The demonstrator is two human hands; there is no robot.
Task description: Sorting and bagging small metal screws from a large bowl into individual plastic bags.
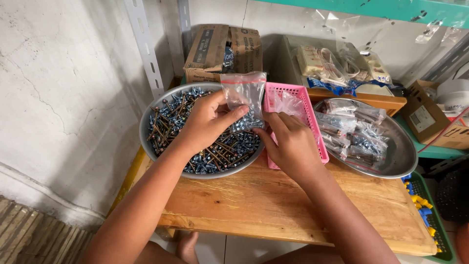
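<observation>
Pinching a small clear zip bag point(244, 98) of screws, the left hand point(207, 122) is closed on its side, while the right hand point(290, 144) is curled on the lower corner. The bag is held right above the round metal pan point(146, 122) of loose screws; a pink basket point(312, 115) sits just right of that pan.

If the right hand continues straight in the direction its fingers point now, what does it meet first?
The right hand points up-left at the small clear bag of screws; its fingers already seem to touch the bag's lower edge. Behind it probably comes the cardboard box, though depth is unclear.
</observation>
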